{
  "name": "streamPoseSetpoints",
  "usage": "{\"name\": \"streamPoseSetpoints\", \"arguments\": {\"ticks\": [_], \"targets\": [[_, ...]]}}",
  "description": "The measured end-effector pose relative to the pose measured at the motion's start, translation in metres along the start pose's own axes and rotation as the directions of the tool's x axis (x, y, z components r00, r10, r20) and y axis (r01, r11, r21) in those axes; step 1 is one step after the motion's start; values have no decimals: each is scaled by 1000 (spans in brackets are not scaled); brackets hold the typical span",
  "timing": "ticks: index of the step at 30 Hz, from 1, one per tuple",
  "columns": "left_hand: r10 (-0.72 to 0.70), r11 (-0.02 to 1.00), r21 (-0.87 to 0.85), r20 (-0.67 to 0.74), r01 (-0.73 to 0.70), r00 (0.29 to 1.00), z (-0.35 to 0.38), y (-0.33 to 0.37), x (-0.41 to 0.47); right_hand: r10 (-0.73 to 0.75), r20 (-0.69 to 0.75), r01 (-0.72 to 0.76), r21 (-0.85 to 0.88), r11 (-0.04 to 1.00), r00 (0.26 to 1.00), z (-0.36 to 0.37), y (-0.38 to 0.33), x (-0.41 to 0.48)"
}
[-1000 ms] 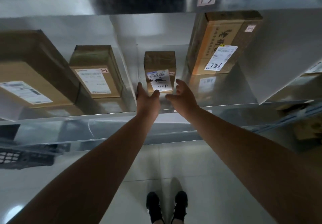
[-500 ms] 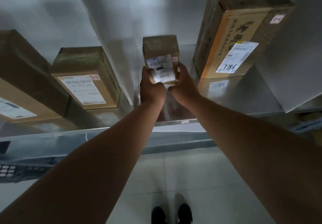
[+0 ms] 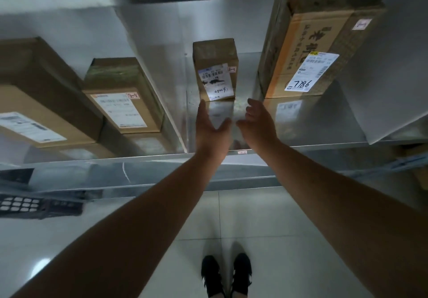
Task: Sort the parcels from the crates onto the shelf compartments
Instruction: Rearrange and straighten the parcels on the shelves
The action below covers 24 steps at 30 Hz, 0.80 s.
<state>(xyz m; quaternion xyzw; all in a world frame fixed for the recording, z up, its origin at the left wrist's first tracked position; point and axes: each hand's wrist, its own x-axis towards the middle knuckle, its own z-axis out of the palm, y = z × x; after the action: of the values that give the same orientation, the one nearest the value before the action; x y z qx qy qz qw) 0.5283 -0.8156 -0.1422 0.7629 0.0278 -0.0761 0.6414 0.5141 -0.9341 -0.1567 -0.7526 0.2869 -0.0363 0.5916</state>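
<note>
Cardboard, four parcels (image 3: pixel 34 103) (image 3: pixel 122 98) (image 3: pixel 215 70) (image 3: pixel 312 50), two empty hands (image 3: pixel 209 126) (image 3: pixel 257 124)

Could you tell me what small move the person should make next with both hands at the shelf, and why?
Probably draw both hands back out of the compartment. The small parcel stands upright on the shelf, label facing out, and the left hand and right hand are open just in front of it, holding nothing.
</note>
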Motion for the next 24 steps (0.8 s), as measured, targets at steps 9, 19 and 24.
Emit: {"name": "streamPoseSetpoints", "arguments": {"ticks": [9,19,24], "targets": [[-21,997,73,4,20,1000,-54,-2,-88,-145,77,135,126,983,986,-14,-32,-111],[-34,991,117,-192,57,981,-160,-5,-90,-213,374,256,-68,964,903,72,-57,-176],[-93,993,59,-193,106,977,-222,-8,-51,-172,311,218,-122,968,935,135,-71,-158]]}}
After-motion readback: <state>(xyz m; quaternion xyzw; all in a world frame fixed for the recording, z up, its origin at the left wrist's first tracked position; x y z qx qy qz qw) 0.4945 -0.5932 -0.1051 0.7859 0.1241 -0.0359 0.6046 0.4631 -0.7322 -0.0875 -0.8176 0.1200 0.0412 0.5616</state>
